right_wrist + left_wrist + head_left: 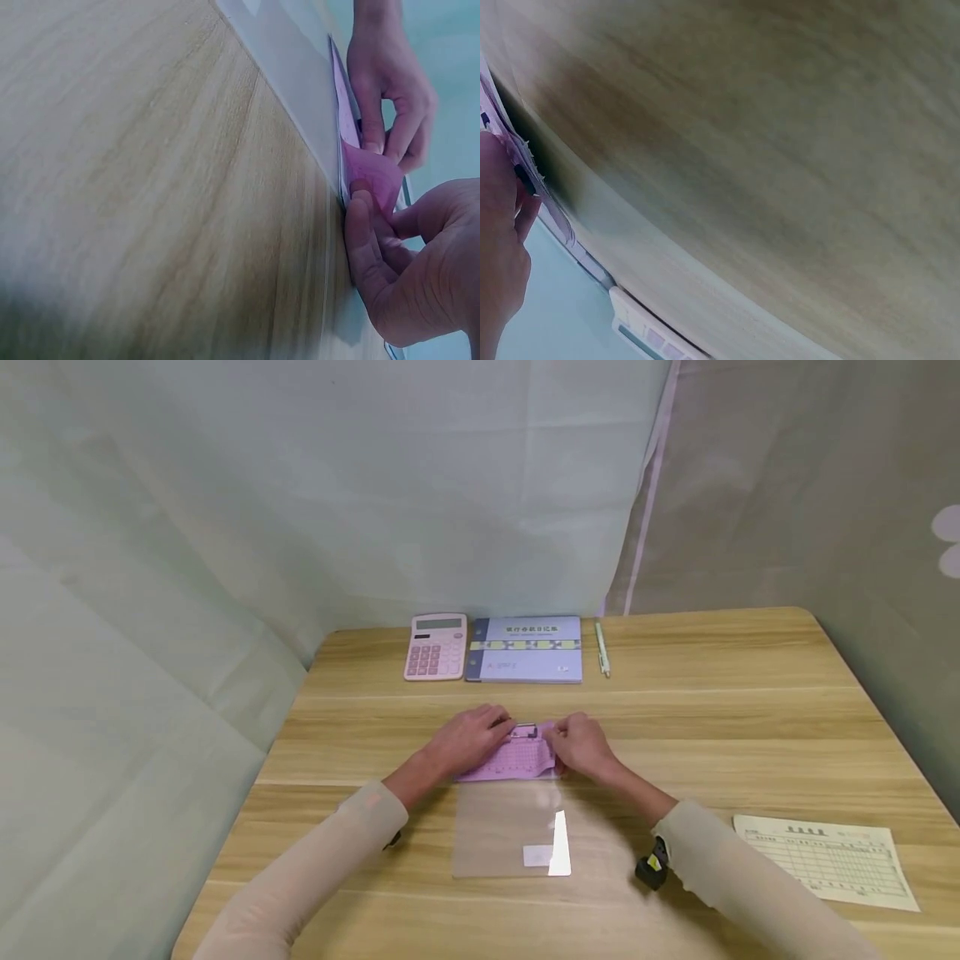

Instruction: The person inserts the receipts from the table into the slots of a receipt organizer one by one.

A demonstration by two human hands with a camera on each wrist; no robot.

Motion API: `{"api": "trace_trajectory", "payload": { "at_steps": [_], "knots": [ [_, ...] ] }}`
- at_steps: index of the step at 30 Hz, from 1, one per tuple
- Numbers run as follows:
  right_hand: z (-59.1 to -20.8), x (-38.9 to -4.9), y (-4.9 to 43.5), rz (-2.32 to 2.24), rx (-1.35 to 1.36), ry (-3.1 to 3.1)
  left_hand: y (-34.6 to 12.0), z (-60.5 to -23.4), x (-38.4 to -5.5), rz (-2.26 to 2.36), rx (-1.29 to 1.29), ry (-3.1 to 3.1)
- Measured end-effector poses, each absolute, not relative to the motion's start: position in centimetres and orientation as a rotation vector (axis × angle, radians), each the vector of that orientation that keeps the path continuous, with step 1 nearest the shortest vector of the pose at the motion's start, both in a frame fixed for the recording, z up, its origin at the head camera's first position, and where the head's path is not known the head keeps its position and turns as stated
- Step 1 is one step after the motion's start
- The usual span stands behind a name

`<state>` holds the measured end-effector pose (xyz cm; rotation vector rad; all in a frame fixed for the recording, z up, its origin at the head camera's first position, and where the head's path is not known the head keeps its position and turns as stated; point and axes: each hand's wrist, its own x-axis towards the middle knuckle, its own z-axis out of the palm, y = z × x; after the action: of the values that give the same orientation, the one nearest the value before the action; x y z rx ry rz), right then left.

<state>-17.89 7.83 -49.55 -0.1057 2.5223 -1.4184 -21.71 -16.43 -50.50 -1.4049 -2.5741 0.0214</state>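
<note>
A clear clipboard (491, 831) lies on the table with its metal clip (524, 732) at the far end. A pink printed form (506, 762) covers its upper part, its right edge bent upward. My left hand (471, 739) is at the clip, with thumb and fingers bent about its left end; in the left wrist view the fingertips of that hand (502, 202) meet a dark piece at the form's edge. The right hand (583, 745) pinches the form's right edge between thumb and fingers. Seen from the right wrist, the lifted pink corner (375, 176) curls over those fingers.
Behind the hands lie a pink calculator (436, 647), a blue-covered account book (525, 652) and a pale green pen (602, 649). At the right, a cream printed form (828, 862) lies flat near the right forearm. Grey curtains hang behind the wooden table (690, 735).
</note>
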Motion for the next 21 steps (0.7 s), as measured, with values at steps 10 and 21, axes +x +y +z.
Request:
{"api": "trace_trajectory", "payload": {
  "at_steps": [10, 21],
  "knots": [
    [-49.2, -18.1, 8.0, -1.306, -0.123, 2.548, -16.4, -50.1, -21.4, -0.048, -1.324, -2.707],
    [-46.7, -17.3, 11.8, -1.037, -0.231, 2.711, -16.4, -49.8, -21.4, -0.145, -1.245, -2.821]
  ]
}}
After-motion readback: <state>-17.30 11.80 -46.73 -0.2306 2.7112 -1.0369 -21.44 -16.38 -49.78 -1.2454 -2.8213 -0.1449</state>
